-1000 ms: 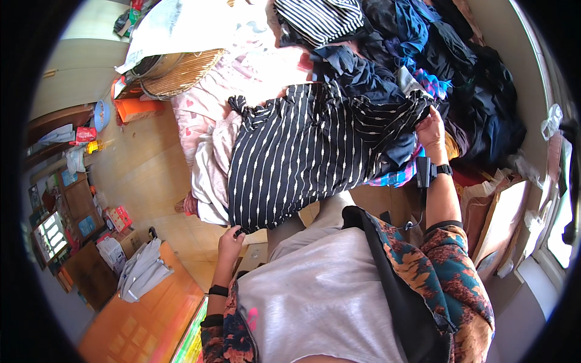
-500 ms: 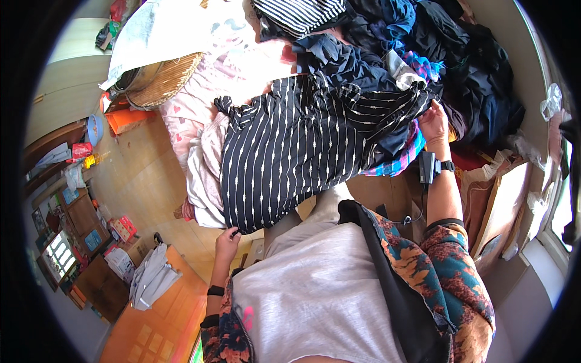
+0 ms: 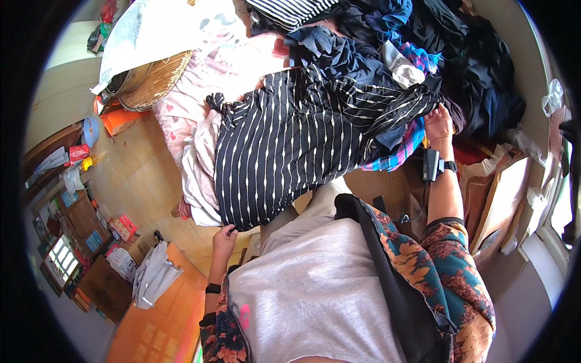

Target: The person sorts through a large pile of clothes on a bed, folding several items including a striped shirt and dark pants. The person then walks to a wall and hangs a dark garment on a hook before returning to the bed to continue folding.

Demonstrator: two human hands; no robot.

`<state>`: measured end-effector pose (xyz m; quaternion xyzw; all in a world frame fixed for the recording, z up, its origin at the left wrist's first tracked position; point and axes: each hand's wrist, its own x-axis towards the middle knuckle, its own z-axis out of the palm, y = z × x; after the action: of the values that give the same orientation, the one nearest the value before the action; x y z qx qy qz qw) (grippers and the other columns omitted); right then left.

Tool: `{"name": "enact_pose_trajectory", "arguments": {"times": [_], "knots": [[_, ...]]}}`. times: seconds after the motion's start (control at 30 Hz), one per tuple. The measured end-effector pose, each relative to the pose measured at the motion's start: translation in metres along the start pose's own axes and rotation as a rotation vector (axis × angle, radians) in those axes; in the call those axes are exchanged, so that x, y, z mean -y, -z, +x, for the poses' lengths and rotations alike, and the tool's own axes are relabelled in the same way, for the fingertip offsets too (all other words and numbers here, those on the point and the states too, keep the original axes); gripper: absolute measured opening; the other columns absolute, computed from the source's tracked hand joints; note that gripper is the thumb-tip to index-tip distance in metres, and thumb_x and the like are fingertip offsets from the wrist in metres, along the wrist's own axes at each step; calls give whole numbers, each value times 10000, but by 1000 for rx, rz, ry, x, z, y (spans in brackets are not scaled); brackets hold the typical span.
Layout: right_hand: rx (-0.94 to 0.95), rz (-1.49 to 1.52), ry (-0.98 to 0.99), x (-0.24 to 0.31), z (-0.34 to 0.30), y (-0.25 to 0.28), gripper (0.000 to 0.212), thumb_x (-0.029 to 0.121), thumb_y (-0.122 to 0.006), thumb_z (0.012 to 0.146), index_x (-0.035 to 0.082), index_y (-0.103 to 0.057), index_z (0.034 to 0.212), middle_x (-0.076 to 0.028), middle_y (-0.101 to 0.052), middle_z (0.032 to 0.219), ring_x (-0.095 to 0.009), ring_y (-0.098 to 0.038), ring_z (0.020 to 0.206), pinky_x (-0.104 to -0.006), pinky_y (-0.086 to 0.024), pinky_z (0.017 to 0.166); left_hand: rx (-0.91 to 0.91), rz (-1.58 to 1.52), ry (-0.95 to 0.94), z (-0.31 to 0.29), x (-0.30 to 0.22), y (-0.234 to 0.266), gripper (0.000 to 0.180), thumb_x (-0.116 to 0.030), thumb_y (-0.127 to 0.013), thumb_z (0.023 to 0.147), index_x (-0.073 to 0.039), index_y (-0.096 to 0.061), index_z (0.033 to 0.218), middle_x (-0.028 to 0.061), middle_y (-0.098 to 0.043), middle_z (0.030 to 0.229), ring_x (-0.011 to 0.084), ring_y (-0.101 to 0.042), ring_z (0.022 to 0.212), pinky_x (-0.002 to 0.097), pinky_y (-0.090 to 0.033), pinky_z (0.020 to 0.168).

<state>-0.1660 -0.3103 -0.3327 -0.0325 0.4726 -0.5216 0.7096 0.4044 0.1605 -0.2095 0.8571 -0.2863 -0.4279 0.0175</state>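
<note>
A black shirt with thin white stripes lies spread over the near edge of a bed, its lower part hanging toward me. My left hand pinches its near left corner. On the other side, my right hand grips the end of a sleeve at the right, with the fingertips partly hidden by the cloth. A blue and pink checked cloth shows from under the shirt near my right hand. Pale pink and white clothes stick out beneath its left side.
Dark clothes are heaped at the far right, with a black and white striped garment at the far middle. A wicker basket stands at the far left. An orange table holds grey clothing. Boards lean at the right.
The shirt and bed have shifted slightly up and left in view. The right sleeve end has settled a little lower, while both hands keep their hold.
</note>
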Motion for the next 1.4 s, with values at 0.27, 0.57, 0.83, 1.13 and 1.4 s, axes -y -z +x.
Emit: {"name": "enact_pose_trajectory", "arguments": {"times": [0.27, 0.57, 0.83, 1.13, 1.4], "knots": [[53, 0, -20, 3, -11, -13, 144, 214, -549, 933, 103, -625, 883, -6, -668, 856, -170, -621, 837, -308, -507, 750, 10, 19, 16, 3, -4, 3, 272, -204, -700, 811, -49, -702, 1034, 130, -656, 715, 203, -613, 633, 320, -497, 625], [-36, -73, -76, -36, -48, -141, 157, 216, -662, 872, 112, -608, 767, 34, -613, 658, -117, -583, 608, -261, -473, 561, 7, 33, -50, 6, -8, 1, 267, -205, -695, 815, -27, -694, 1015, 163, -671, 756, 242, -646, 667, 335, -509, 640], [506, -780, -215, -141, -84, -207, 260, 222, -557, 968, 97, -555, 1196, 13, -602, 1144, -85, -546, 1031, -261, -447, 888, 10, 24, -12, 8, -7, 0, 265, -209, -685, 821, -25, -693, 1012, 181, -681, 817, 278, -666, 734, 350, -520, 685], [578, -1337, -104, -255, -19, -233, 278, 194, -606, 890, 25, -636, 1108, -79, -689, 950, -156, -631, 852, -274, -494, 801, -12, -31, 44, 8, 2, -11, 289, -230, -705, 812, -45, -689, 1032, 185, -684, 842, 280, -668, 728, 356, -527, 681], [877, -1546, 19, -417, 21, -319, 352, 251, -568, 864, 99, -645, 1171, -181, -680, 1064, -303, -642, 1018, -357, -477, 925, -30, -232, 25, 11, 24, -22, 262, -202, -702, 819, -21, -680, 1007, 167, -681, 833, 284, -657, 719, 362, -519, 675]]}}
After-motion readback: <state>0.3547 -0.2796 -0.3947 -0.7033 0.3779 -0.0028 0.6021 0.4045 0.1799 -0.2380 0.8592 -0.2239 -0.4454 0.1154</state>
